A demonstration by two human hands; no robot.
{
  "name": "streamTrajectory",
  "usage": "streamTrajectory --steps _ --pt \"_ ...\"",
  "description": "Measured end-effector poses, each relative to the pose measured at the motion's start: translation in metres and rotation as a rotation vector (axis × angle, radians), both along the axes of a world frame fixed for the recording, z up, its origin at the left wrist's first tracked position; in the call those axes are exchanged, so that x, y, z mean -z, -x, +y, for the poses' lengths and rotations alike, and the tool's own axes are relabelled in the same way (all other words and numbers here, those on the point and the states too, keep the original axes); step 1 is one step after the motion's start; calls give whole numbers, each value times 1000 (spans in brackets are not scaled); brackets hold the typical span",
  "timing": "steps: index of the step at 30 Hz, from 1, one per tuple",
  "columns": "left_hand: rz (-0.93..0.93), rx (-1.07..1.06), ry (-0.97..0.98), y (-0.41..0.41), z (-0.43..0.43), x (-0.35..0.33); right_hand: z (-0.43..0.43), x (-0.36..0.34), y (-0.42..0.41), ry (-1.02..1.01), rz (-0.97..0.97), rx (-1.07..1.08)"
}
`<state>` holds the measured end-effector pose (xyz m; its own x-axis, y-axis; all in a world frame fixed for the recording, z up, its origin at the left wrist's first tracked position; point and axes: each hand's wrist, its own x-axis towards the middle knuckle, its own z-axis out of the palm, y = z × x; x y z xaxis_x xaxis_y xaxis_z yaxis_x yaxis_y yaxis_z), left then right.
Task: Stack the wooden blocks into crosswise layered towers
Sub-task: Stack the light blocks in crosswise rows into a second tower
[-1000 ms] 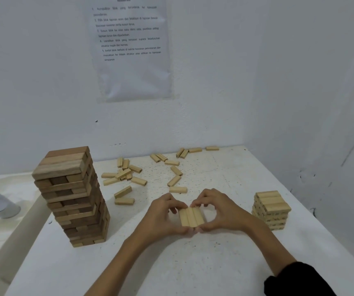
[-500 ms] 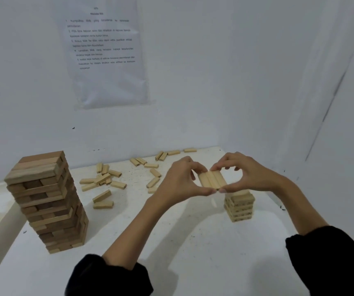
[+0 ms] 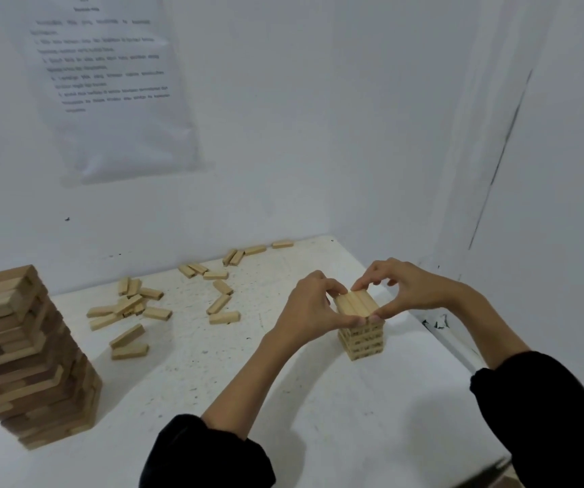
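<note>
A row of three pale wooden blocks point(image 3: 356, 302) lies side by side on top of the small light tower point(image 3: 364, 341) at the table's right. My left hand point(image 3: 310, 309) pinches the row's left side with thumb and fingers. My right hand point(image 3: 405, 290) pinches its right side. Whether the row rests fully on the tower or hangs just above it I cannot tell. Several loose pale blocks point(image 3: 128, 304) lie scattered toward the back wall.
A tall darker block tower point(image 3: 26, 361) stands at the left of the white table point(image 3: 213, 399). A printed sheet point(image 3: 107, 82) hangs on the back wall. The right wall runs close beside the small tower.
Both hands lifted the three-block row off the table in front of me, carried it to the right and lowered it onto the small tower. The camera turned right.
</note>
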<state>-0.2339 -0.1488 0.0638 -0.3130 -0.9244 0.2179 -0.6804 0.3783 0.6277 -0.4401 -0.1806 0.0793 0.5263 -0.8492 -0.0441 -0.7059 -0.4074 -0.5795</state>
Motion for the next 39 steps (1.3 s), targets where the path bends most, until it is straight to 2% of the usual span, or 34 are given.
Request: streamTrajectory --steps 15,22,28,33,39 --pt "-16 8 -22 2 -4 9 -3 11 4 -25 4 23" --pt "73 -15 12 -21 -3 -5 4 -6 -8 35 -142 80" --pt "106 -136 57 -76 -5 -16 1 -5 -66 183 -237 136" --pt "138 -295 67 -131 -3 1 -5 17 -139 268 -260 159" --pt "-30 -532 -13 -197 11 48 -15 72 -209 232 -245 139"
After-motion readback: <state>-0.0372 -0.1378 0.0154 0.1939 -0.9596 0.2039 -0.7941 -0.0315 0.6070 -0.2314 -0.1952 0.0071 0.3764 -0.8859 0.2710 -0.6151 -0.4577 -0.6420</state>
